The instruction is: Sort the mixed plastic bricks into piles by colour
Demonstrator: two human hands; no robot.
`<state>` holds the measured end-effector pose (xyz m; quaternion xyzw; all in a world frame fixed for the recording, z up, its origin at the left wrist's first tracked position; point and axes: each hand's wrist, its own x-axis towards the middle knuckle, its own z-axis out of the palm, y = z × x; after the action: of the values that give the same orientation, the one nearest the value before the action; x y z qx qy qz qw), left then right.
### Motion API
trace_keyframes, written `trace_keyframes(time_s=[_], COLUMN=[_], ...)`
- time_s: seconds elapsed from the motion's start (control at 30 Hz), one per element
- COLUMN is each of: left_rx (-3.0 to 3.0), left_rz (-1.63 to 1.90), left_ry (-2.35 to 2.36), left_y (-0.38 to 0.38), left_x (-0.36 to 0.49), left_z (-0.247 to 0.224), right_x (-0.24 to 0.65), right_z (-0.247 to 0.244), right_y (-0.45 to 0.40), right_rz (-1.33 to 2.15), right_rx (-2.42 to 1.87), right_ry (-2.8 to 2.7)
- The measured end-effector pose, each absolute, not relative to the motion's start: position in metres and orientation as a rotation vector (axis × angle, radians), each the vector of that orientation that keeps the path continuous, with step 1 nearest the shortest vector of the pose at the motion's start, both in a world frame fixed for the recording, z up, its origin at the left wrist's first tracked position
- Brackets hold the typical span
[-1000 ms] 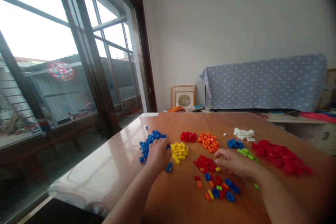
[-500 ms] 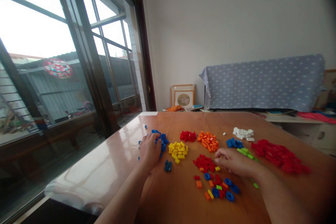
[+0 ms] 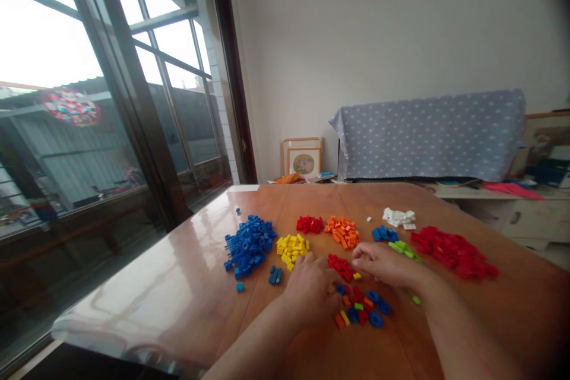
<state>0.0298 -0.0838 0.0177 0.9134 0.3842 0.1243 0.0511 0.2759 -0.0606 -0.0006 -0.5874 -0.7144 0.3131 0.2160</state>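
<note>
My left hand (image 3: 312,285) hovers low over the table between the yellow bricks (image 3: 291,249) and the mixed bricks and blue wheel-like rings (image 3: 375,319), covering part of that mixed group. Its fingers are apart and I see nothing in them. Just right of the small red brick pile (image 3: 340,267), my right hand (image 3: 380,262) has its fingers curled together; whatever they may hold is hidden. A single yellow brick (image 3: 357,276) lies below those fingertips. To the left spreads a big blue brick pile (image 3: 252,243), with dark teal bricks (image 3: 275,275) nearby.
Farther back are red bricks (image 3: 310,224), orange bricks (image 3: 342,231), a small blue group (image 3: 385,234) and white bricks (image 3: 398,218). Lime green bricks (image 3: 404,250) and a large red pile (image 3: 454,252) lie on the right. The wooden table (image 3: 267,344) stands beside a glass window.
My left hand has moved right from the blue pile to the mixed group, uncovering the blue bricks. My right hand stays beside the small red pile. The view has shifted slightly.
</note>
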Motion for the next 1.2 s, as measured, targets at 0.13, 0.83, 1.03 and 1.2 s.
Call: trace_keyframes(time_s=[0.13, 0.83, 1.03, 1.2], left_rx=[2.8, 2.602, 2.417, 2.131], left_rz=[0.313, 0.454, 0.781, 0.965], left_ry=[1.193, 1.289, 1.683, 2.158], left_y=[-0.083, -0.078, -0.045, -0.015], left_x=[0.035, 0.021, -0.046, -0.107], left_z=[0.018, 0.025, 0.038, 0.034], right_x=[0.276, 0.279, 0.279, 0.285], right_z=[0.0, -0.009, -0.006, -0.018], right_y=[-0.061, -0.055, -0.056, -0.05], right_rz=[0.875, 0.846, 0.884, 0.897], right_rx=[-1.603, -1.617, -1.626, -1.619], right_ry=[-1.993, -2.024, -2.011, -1.999])
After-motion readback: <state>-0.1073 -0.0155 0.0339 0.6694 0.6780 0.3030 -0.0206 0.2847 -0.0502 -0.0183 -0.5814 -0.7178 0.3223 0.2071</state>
